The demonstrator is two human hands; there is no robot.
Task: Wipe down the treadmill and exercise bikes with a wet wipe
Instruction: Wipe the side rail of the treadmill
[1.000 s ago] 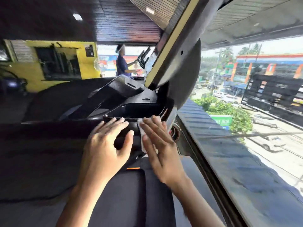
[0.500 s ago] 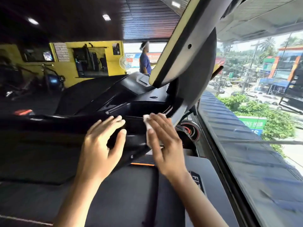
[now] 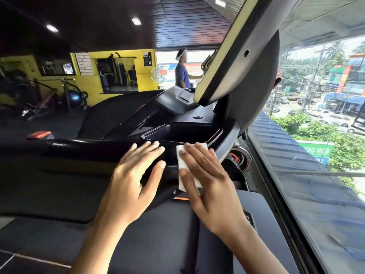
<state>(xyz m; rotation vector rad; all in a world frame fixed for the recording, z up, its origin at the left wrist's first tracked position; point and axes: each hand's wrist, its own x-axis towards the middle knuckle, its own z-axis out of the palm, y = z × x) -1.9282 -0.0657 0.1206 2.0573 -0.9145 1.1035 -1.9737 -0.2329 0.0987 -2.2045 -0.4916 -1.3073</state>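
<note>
The white folded wet wipe (image 3: pixel 182 165) lies flat against the glossy black front edge of the treadmill console (image 3: pixel 118 123), just below the console's shallow black recessed tray (image 3: pixel 183 133). The right hand (image 3: pixel 205 180) presses it there with its fingers straight and spread, gripping nothing. The left hand (image 3: pixel 134 178) is also flat and open, its fingertips on the same black edge just left of the tray's near corner, close to the wipe but apart from it. Above the tray rises a tilted grey display panel (image 3: pixel 233 56). To the right of the tray is a large glass window (image 3: pixel 316 155). Well behind the tray, a person in a blue shirt (image 3: pixel 182 75) stands near a yellow wall (image 3: pixel 94 82).
</note>
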